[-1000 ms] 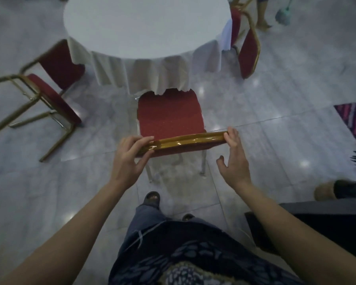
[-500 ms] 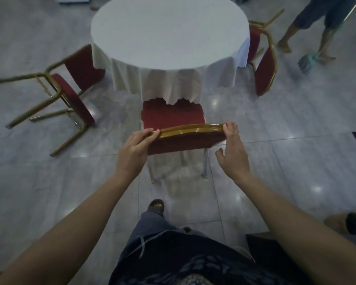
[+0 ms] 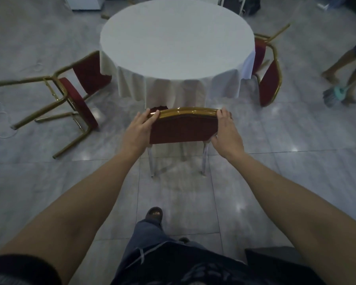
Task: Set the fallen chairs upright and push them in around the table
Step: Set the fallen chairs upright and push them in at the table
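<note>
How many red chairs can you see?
3. One upright chair at the table's near edge, held by both hands. One fallen chair on its side left of the table. One tipped chair at the table's right. The table may hide more behind it.

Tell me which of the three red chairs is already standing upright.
The near chair, held by the left hand and right hand at the table. The left chair and right chair lie tipped over.

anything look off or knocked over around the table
Yes. The left chair lies tipped on its side, legs pointing outward. The right chair is also toppled beside the table. The middle chair stands upright.
</note>
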`<state>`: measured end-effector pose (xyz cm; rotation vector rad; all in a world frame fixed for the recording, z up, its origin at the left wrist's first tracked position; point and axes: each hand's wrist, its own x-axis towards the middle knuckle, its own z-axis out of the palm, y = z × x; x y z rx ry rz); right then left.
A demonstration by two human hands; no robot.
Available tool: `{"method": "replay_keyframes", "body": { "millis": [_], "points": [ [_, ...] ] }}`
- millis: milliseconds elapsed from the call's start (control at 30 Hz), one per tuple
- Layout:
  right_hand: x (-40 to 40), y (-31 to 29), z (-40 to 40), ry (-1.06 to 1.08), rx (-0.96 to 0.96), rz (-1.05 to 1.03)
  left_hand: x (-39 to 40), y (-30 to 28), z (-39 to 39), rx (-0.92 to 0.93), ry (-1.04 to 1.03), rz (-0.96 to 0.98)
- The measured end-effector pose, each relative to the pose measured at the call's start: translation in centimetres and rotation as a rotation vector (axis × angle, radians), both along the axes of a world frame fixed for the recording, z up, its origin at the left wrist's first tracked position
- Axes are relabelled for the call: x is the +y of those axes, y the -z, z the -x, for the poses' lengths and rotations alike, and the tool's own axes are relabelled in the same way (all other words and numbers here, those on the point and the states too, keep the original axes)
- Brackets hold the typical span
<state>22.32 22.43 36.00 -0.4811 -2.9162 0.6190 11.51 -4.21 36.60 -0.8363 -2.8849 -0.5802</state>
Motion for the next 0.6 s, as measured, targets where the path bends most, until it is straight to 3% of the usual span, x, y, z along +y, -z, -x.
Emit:
{"method": "replay_keyframes", "body": {
  "millis": [367,600],
  "points": [
    [-1.3,-2.8,4.1,-0.012,-0.105,-0.065,1.1,-2.2,3.9,-0.07,-0.157,0.074],
    [-2.3,-1.9,4.0,0.0,-0.174,-0.057,1.0,-2.5,4.7,-0.059,-0.118,-0.02]
  ]
}}
